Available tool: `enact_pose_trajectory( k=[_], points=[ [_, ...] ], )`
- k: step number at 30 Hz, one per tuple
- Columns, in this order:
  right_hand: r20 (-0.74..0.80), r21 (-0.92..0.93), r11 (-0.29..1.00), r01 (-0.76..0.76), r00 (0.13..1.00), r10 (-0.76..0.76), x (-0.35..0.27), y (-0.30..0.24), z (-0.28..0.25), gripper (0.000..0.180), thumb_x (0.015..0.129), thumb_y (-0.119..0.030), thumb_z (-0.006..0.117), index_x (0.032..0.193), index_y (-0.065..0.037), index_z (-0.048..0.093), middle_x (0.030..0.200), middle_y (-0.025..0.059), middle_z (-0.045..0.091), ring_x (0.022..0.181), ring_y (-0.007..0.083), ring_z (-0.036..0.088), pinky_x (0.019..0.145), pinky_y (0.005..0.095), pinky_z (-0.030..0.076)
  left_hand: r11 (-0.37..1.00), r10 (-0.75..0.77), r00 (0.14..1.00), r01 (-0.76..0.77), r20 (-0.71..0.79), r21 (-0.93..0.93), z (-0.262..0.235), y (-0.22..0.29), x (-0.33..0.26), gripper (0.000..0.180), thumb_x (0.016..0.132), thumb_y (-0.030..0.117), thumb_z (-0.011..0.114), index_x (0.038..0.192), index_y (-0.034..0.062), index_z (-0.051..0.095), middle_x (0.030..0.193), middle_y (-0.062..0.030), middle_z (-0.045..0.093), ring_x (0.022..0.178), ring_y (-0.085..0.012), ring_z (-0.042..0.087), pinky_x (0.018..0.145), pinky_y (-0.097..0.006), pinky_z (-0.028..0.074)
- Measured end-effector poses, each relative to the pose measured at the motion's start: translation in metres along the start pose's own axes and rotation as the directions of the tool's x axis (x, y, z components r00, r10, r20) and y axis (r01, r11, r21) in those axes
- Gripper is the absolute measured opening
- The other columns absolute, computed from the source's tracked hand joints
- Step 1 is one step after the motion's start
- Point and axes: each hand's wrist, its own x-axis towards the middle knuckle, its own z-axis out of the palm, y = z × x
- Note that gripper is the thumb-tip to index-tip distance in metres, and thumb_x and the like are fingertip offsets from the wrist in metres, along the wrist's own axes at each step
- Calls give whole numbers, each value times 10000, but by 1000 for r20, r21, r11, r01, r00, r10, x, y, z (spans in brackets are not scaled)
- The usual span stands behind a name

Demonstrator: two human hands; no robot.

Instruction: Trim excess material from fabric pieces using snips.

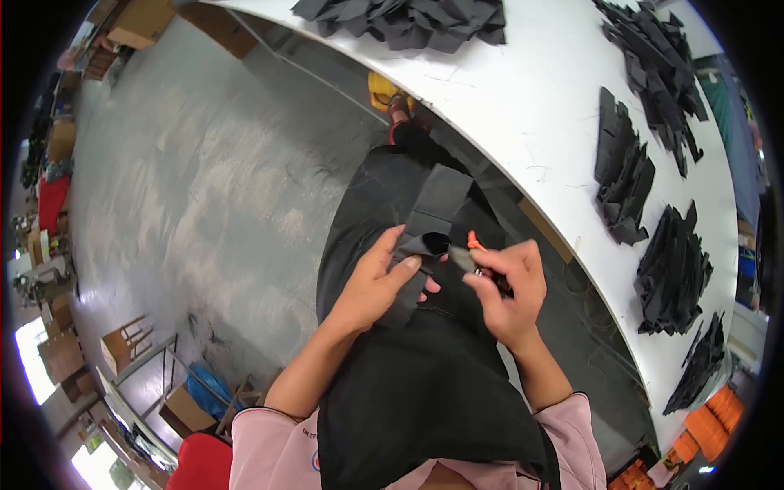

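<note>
My left hand (377, 282) is closed on a dark grey fabric strip (441, 193) over my lap. The strip's upper end points away from me, and part of it curls into an open loop by my thumb. To the right of that loop, my right hand (514, 290) grips a small metal-bladed tool that looks like thread snips (462, 259). Something bright orange (474, 240) is attached to it. Its blade end points left, close to the fabric; whether they touch cannot be made out. My fingers hide most of the tool's handle.
A white table (523, 90) curves along the right and bears several piles of dark fabric pieces (674, 269). Beneath its edge are metal legs and a yellow object (380, 90). Grey floor (212, 180) stretches to the left. A red seat (201, 461) and cardboard boxes (186, 411) stand at lower left.
</note>
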Motion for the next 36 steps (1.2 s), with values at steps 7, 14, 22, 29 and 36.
enact_pose_trajectory(
  k=[7,14,22,29,36],
  points=[
    [-137,-90,991,-96,987,83,3,7,-5,240,713,-24,723,940,-46,652,754,63,495,575,162,512,504,261,433,968,14,994,14,107,-252,4,9,-1,473,963,82,428,1390,71,226,1196,-200,566,883,-233,641,744,-321,543],
    [-52,-159,983,-92,995,85,11,4,1,245,703,-52,732,935,-58,652,755,59,509,566,189,536,480,281,422,970,59,993,-34,100,-239,7,3,-1,481,959,92,457,1384,69,231,1193,-194,567,881,-241,644,772,-338,535],
    [-31,-401,903,155,983,-182,9,12,3,248,685,-3,736,920,-43,667,715,73,537,551,190,520,489,279,410,959,19,993,15,117,-282,7,9,-3,470,960,88,450,1384,68,247,1175,-194,574,850,-223,645,739,-328,547],
    [-157,-38,996,-83,985,76,6,11,6,226,691,-15,726,904,-53,661,709,33,499,554,182,522,498,283,425,962,20,996,5,88,-272,7,6,-3,478,957,79,446,1392,73,246,1164,-187,579,846,-210,642,737,-319,543],
    [-63,-151,987,50,996,-60,15,6,13,278,673,-1,712,939,-48,649,772,67,524,602,210,548,521,294,445,986,87,994,-78,62,-145,9,0,-3,518,947,80,471,1406,75,231,1144,-164,565,852,-223,638,752,-323,539]
  ],
)
